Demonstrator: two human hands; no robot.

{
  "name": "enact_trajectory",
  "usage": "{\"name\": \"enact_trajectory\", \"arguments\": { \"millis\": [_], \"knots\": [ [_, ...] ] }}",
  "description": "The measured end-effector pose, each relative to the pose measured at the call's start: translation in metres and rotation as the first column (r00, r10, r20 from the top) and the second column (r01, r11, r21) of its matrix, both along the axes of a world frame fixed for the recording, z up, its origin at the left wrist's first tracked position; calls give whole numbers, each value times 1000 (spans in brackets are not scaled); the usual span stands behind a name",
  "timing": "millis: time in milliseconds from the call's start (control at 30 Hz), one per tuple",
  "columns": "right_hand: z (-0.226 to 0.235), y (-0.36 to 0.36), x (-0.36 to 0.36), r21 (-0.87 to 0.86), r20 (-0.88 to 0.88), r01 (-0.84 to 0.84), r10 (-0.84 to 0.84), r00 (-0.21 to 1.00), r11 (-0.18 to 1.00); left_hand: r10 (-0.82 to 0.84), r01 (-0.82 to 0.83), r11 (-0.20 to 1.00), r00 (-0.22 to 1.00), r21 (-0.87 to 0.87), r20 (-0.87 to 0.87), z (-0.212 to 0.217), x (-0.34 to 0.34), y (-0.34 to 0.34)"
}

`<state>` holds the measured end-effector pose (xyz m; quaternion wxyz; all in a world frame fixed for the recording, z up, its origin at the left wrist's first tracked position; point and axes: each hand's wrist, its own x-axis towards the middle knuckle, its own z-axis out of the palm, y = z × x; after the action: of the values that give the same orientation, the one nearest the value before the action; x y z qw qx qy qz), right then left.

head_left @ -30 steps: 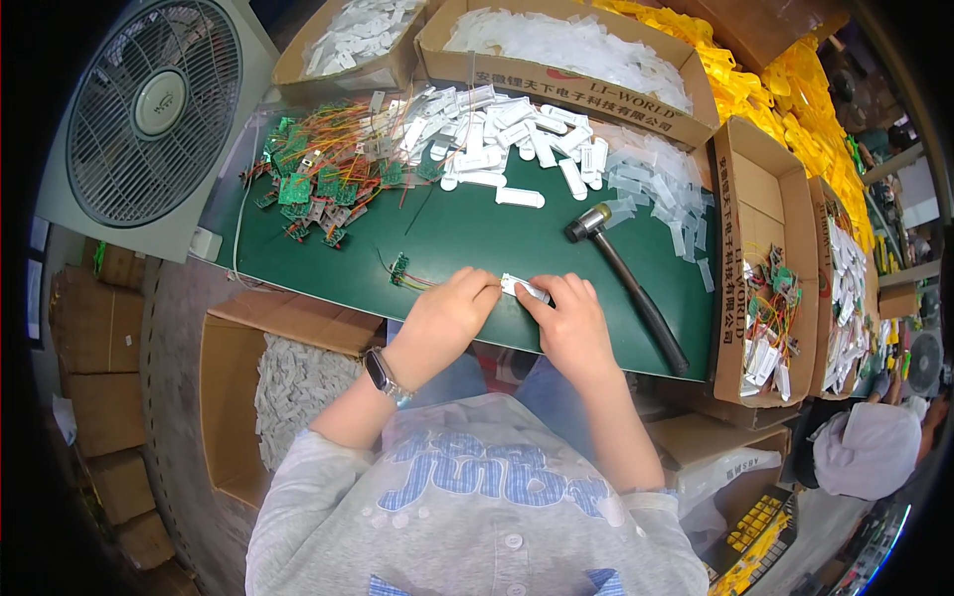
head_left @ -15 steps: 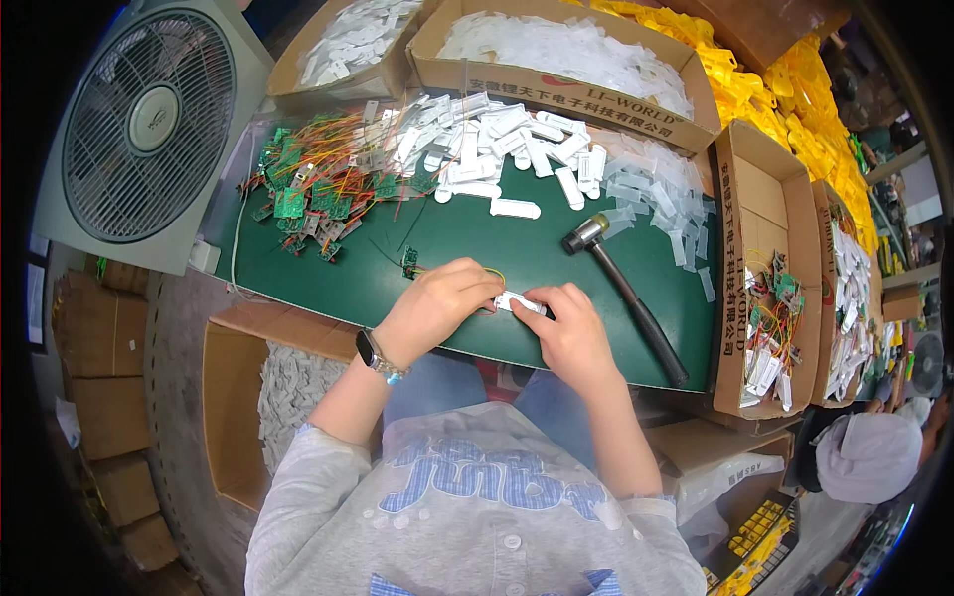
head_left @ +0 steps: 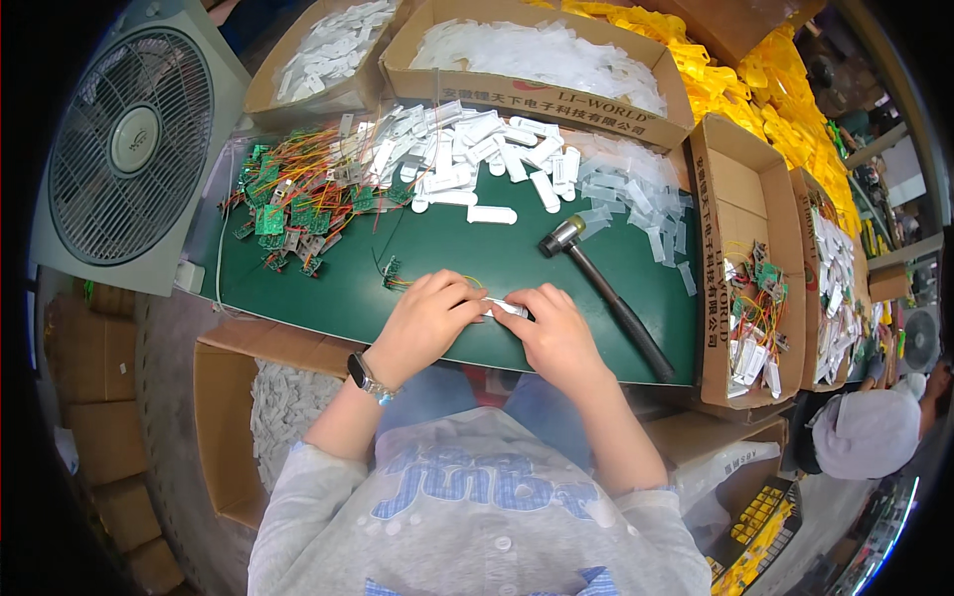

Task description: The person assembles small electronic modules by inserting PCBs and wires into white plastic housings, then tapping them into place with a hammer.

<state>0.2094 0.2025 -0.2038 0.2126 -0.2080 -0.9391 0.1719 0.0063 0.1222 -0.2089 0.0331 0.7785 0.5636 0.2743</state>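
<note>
Between my hands, above the front part of the green table, is a small white plastic casing (head_left: 509,308), partly covered by fingers. My left hand (head_left: 429,316) is closed on its left end, where thin yellow and red wires run in under the fingers. My right hand (head_left: 553,324) pinches the right end with thumb and fingers. Beyond my left hand a small green circuit board (head_left: 391,270) lies on the table, apparently joined to those wires. Fingertips hide how the wires sit in the casing. A rubber-headed hammer (head_left: 608,298) lies to the right of my right hand.
Wired circuit boards (head_left: 298,204) are heaped at the table's left, white casings (head_left: 487,144) in the middle, clear plastic strips (head_left: 641,194) at right. Cardboard boxes (head_left: 556,104) line the back and right sides. A grey fan (head_left: 134,139) stands at left. A white-capped person (head_left: 865,432) is at far right.
The whole view has shifted slightly. My hands are closer together around the casing, and the left fingers now cover more of its left end and the wires.
</note>
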Motion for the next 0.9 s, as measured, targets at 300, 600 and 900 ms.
{"name": "enact_trajectory", "arguments": {
  "millis": [300,600,900],
  "knots": [
    [23,134,35,290,-141,582,-567,811,760,11,-8,1000,995,-23,98,-1,1,-3],
    [10,151,42,350,24,585,-631,775,732,76,-58,995,970,-84,231,-2,0,-1],
    [22,24,-1,98,-156,37,-21,987,994,118,-88,989,957,-121,266,-3,0,-5]
  ]
}}
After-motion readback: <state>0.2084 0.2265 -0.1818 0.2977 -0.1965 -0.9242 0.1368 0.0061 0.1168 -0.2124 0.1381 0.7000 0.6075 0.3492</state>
